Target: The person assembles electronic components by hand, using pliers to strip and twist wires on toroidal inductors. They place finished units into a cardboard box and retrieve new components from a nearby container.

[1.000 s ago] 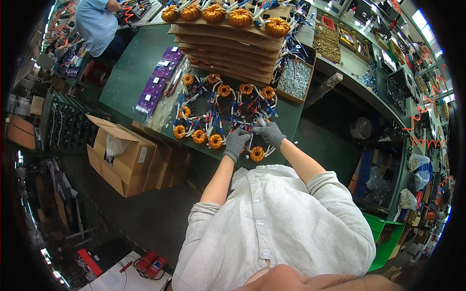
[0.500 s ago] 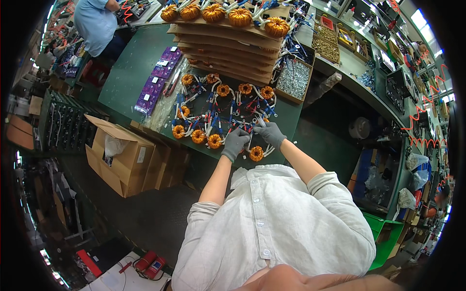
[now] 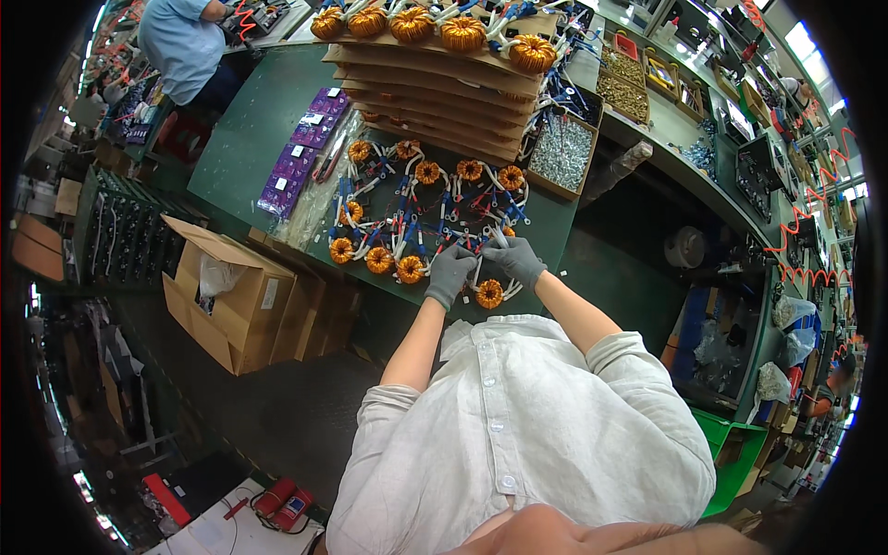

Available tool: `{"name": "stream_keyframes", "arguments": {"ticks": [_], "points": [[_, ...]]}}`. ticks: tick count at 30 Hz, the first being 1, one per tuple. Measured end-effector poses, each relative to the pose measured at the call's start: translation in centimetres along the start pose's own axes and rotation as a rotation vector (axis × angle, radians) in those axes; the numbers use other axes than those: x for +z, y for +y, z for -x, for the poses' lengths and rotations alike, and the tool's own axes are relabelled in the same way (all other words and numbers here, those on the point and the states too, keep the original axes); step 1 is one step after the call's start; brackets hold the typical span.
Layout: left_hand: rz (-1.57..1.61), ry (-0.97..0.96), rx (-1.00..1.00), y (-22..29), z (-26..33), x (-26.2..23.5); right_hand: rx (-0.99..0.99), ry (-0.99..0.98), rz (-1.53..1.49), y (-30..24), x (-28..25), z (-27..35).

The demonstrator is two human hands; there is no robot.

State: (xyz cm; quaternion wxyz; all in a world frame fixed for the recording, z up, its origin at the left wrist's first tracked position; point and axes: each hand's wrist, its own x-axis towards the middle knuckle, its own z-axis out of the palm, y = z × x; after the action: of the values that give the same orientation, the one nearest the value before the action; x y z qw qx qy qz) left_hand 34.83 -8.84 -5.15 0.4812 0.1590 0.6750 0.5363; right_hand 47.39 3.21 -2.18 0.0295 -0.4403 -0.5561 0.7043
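Both my hands wear grey gloves and work close together at the table's near edge. My left hand is closed in a pinch on a wire lead of the nearest copper-wound toroid coil. My right hand is closed too, and a slim whitish piece sticks up from its fingers; its kind cannot be made out. That coil lies just below the hands, its white-sleeved leads spreading out. Beyond them, more toroid coils with blue, red and white leads form a loose ring. My fingertips are partly hidden.
Stacked cardboard layers with coils on top stand at the back of the green table. Purple packets lie left, a box of small metal parts right. An open carton stands beside the table; a person in blue is farther off.
The view has shifted very slightly. My hands hold nearly the same place and grip over the nearest coil.
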Motion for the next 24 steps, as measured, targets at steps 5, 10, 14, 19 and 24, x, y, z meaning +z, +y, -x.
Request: {"name": "stream_keyframes", "arguments": {"ticks": [5, 10, 14, 19, 24], "points": [[-0.145, 0.022, 0.118, -0.1, 0.3, 0.4, -0.19, -0.063, 0.067, 1.5, 0.0, -1.2], [-0.849, 0.144, 0.557, 0.6, 1.3, 0.8, -0.076, 0.004, -0.095, -0.4, 0.6, 0.0], [-1.051, 0.044, 0.455, 0.8, 0.7, 1.1, -0.087, 0.013, -0.124, 1.1, 1.6, 1.2], [-1.228, -0.312, 0.309, 4.5, 2.8, 1.4, -0.026, -0.17, 0.097, 0.2, -0.7, 2.2], [-0.897, 0.305, 0.556, 0.9, 1.9, -1.8, -0.114, -0.084, 0.153, -2.8, -1.4, 3.1]]}}
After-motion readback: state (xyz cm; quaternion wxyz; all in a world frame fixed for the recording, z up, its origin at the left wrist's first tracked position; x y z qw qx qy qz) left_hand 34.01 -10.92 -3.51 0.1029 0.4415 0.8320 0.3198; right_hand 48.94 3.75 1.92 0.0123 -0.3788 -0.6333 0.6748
